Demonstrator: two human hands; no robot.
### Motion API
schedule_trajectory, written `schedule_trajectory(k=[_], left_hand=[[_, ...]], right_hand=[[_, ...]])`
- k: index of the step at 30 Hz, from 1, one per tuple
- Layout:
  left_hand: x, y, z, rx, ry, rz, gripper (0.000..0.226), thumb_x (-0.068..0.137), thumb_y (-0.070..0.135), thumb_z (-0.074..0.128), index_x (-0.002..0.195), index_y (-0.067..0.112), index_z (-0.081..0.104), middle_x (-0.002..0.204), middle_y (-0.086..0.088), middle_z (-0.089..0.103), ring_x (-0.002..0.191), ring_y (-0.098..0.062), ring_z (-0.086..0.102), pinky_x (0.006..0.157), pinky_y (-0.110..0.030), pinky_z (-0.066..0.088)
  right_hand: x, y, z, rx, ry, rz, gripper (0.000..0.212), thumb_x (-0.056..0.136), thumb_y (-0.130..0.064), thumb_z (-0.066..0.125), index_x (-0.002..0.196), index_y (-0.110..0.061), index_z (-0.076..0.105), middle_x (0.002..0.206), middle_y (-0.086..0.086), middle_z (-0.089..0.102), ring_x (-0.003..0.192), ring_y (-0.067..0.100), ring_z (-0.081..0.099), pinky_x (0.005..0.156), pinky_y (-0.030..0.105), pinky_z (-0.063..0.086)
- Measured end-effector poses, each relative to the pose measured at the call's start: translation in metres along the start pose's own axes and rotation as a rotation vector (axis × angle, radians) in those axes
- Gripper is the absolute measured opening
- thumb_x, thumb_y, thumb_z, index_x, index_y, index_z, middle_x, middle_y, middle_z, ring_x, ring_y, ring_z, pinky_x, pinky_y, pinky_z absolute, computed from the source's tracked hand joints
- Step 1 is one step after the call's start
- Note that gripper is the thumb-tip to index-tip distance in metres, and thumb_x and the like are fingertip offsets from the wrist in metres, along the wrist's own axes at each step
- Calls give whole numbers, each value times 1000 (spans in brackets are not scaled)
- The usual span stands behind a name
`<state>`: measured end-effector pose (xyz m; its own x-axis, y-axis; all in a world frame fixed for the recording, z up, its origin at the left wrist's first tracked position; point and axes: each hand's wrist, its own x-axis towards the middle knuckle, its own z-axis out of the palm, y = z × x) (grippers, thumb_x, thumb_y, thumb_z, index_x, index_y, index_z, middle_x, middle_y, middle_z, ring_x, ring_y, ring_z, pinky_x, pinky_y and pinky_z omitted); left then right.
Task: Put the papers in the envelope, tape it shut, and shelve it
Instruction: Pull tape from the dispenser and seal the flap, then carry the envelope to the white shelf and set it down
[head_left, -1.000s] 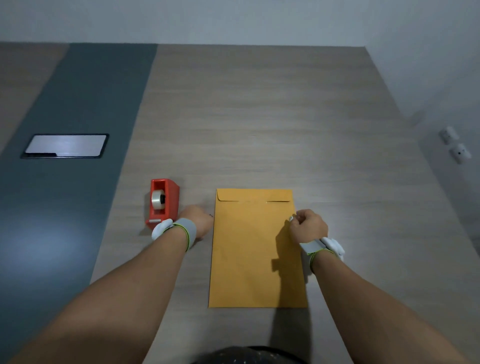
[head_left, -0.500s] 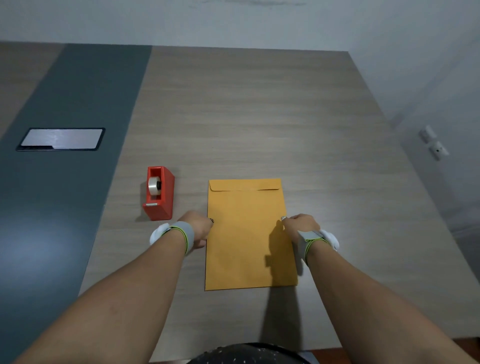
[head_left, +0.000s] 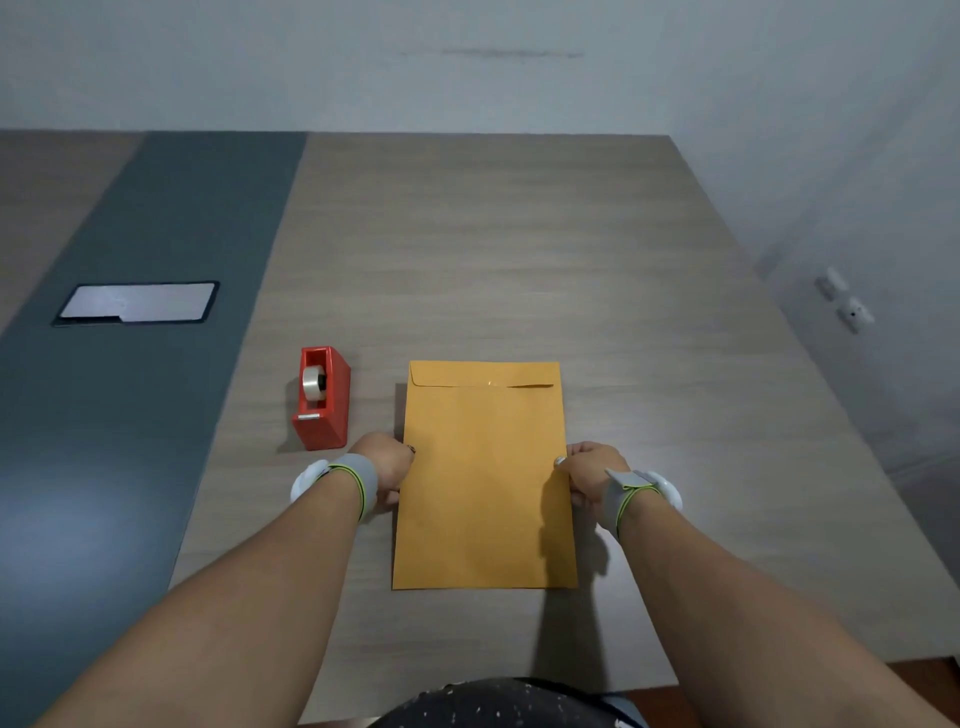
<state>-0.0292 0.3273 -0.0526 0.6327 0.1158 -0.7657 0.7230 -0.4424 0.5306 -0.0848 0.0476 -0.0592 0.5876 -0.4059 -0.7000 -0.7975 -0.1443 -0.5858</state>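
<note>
step: sealed, pre-shelve | manila envelope (head_left: 485, 478) flat on bench (head_left: 519, 260), flap down, tape strip looks on | my left hand (head_left: 387, 467) fingers pinch its left edge, right hand (head_left: 589, 475) fingers pinch right edge | red tape dispenser (head_left: 320, 397) just left | next: lift level, find shelf, none in view

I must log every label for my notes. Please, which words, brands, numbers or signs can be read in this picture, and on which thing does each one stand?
None can be read.
Envelope: plain face, no writing visible.
Tape dispenser: no brand or label visible.
Flat plate in the dark strip: only glare, no text.
Wall sockets: too small and blurred to tell.
Wrist bands on left hand and right hand: no markings legible.
</note>
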Motion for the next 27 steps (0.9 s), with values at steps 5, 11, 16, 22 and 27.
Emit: schedule_trajectory(k=[5,11,16,22,27], left_hand=[[-24,27,3,94,42,132,8,86,11,56,81,11,62,78,-15,64,66,-32,63,64,-38,58],[-60,75,59,70,40,278,8,88,15,56,81,20,57,88,-7,62,79,-29,58,68,-39,55],[-46,97,123,131,-7,422,33,68,37,59,101,31,63,105,-5,72,95,-35,68,85,-52,61],[-137,114,265,143,-182,582,32,68,43,62,98,34,65,104,3,71,97,-29,70,89,-53,59],[-196,115,384,193,-348,706,26,70,45,63,94,35,64,107,3,69,100,-30,68,89,-55,59]], right_hand=[[-10,-7,-25,102,-16,-53,9,90,-11,63,85,-9,70,83,17,67,71,30,62,60,35,57],[-34,12,-97,334,-23,-79,26,92,0,51,101,-15,71,91,8,73,73,22,67,63,31,58],[-43,54,-162,509,76,-110,31,91,-2,50,105,-24,67,92,3,70,76,19,65,72,33,58],[-78,164,-284,608,300,-89,26,81,-16,58,80,-35,76,88,-1,78,86,21,73,85,43,60],[-84,285,-381,637,469,-115,34,72,-26,61,95,-48,74,96,-6,78,90,23,74,82,50,61]])
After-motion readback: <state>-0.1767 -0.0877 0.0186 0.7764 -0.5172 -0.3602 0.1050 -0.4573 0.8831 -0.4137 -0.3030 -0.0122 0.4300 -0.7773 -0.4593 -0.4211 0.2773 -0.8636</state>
